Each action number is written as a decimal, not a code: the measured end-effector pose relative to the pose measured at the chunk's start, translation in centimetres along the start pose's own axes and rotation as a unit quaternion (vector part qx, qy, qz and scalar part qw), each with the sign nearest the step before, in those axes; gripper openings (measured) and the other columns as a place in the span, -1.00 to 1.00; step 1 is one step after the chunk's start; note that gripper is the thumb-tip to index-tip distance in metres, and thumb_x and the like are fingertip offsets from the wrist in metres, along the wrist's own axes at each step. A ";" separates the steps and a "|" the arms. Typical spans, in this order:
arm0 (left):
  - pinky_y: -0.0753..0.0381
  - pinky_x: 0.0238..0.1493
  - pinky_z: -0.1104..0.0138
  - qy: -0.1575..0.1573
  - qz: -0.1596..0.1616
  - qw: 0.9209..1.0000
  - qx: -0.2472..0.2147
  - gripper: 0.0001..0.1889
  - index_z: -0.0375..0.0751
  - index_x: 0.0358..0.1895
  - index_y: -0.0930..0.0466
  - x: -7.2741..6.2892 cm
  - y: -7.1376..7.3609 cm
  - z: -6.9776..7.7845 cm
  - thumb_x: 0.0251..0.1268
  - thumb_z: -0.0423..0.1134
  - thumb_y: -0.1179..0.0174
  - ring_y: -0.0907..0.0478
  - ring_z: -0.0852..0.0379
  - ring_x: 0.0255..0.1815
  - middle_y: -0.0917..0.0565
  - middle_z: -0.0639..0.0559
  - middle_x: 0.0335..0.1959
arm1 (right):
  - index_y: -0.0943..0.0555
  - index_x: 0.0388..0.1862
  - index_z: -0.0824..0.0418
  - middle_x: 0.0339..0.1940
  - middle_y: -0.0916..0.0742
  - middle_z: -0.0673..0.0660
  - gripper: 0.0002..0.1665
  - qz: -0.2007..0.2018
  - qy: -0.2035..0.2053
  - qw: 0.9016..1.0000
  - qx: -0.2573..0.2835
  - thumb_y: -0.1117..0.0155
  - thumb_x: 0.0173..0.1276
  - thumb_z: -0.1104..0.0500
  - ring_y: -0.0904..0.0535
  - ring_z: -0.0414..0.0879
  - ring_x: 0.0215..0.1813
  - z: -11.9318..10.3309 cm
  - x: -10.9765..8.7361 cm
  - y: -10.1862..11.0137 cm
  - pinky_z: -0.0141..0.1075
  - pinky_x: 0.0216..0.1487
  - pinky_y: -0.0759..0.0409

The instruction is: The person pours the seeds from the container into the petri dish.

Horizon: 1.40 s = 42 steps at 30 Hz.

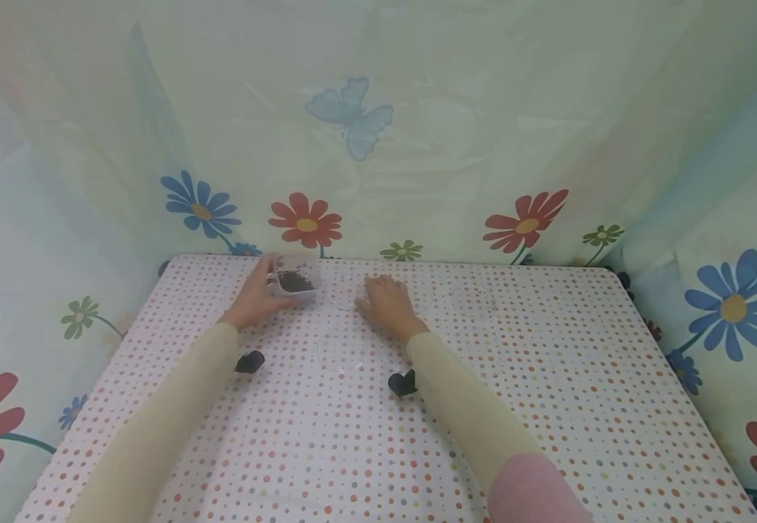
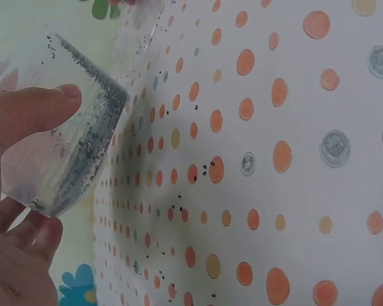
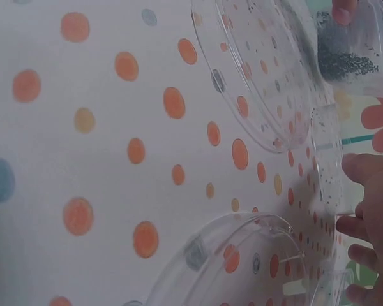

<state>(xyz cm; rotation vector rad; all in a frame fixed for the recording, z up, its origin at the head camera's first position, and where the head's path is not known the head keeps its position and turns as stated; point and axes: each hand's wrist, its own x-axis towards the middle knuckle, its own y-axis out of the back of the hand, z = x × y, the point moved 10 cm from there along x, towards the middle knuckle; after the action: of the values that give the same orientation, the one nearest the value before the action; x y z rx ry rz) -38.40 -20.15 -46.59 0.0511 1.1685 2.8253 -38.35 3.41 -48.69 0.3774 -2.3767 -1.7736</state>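
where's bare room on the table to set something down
Widest: dotted tabletop from its right edge to the right sleeve; also, nearer the person, between that and the left sleeve. Crowded: far middle, with clear dishes near the right hand, and far left, where the left hand holds a container.

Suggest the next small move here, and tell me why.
I'd probably have the left hand move its clear tub right, over the clear dish beside the right hand, before any tipping: the tub holds loose dark granules, sits left of that dish, and stray grains dot the tablecloth.
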 end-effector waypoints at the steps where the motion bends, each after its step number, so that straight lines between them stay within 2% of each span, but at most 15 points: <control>1: -0.35 0.37 -0.14 0.001 0.000 1.000 0.001 0.03 0.08 0.51 0.05 0.0 -0.1 0.0 0.00 -0.15 -0.46 -0.21 -0.18 0.47 -0.20 -0.09 0.49 | -0.29 0.44 0.18 0.42 -0.46 0.18 -0.30 0.001 0.000 1.000 0.001 0.00 0.47 -0.17 -0.24 0.08 0.51 0.0 0.0 0.0 0.08 0.53 -0.15; 13: -0.33 0.40 -0.10 -0.025 -0.004 1.000 0.011 0.05 0.06 0.53 0.09 0.1 -0.8 1.3 0.03 -0.13 -0.44 -0.21 -0.17 0.47 -0.16 -0.10 0.51 | -0.25 0.47 0.16 0.43 -0.44 0.18 -0.27 -0.006 -0.010 1.000 0.016 0.00 0.47 -0.18 -0.22 0.09 0.52 0.3 -0.5 -0.3 0.09 0.54 -0.11; 20: -0.30 0.43 -0.08 -0.039 0.009 0.999 0.036 0.05 -0.01 0.52 0.08 0.2 -0.8 2.2 0.02 -0.12 -0.45 -0.18 -0.15 0.49 -0.17 -0.12 0.50 | -0.24 0.48 0.13 0.46 -0.41 0.14 -0.27 -0.008 -0.016 1.000 0.019 0.01 0.46 -0.21 -0.19 0.08 0.54 0.5 -0.4 -0.4 0.11 0.54 -0.08; 26: -0.27 0.44 -0.09 -0.046 0.021 0.998 0.036 0.07 -0.06 0.51 0.03 0.5 -0.6 2.6 -0.05 -0.09 -0.49 -0.18 -0.16 0.48 -0.21 -0.14 0.47 | -0.25 0.48 0.12 0.46 -0.42 0.14 -0.27 -0.001 -0.014 1.000 0.020 0.01 0.46 -0.21 -0.21 0.07 0.53 0.6 -0.3 -0.5 0.11 0.53 -0.10; 31: -0.29 0.43 -0.08 -0.055 0.020 0.997 0.043 0.06 -0.11 0.50 0.02 0.5 -0.7 2.9 -0.04 -0.12 -0.49 -0.21 -0.16 0.46 -0.21 -0.17 0.46 | -0.25 0.48 0.11 0.46 -0.42 0.13 -0.27 -0.001 -0.020 0.999 0.026 -0.01 0.46 -0.20 -0.21 0.06 0.53 0.6 -0.3 -0.6 0.10 0.53 -0.12; 42: -0.18 0.50 -0.04 -0.067 0.020 0.996 0.058 0.04 -0.09 0.51 0.05 0.7 -0.9 3.3 0.00 -0.22 -0.45 -0.10 -0.15 0.53 -0.16 -0.15 0.50 | -0.23 0.49 0.10 0.48 -0.39 0.13 -0.26 -0.004 -0.019 0.999 0.047 0.01 0.46 -0.21 -0.21 0.05 0.53 0.7 -0.3 -0.5 0.09 0.54 -0.10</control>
<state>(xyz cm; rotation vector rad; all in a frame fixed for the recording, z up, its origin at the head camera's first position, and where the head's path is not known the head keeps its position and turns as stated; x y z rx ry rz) -38.80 -17.12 -44.89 0.2700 1.3119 2.7344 -38.17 3.99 -49.36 0.3683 -2.4938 -1.6910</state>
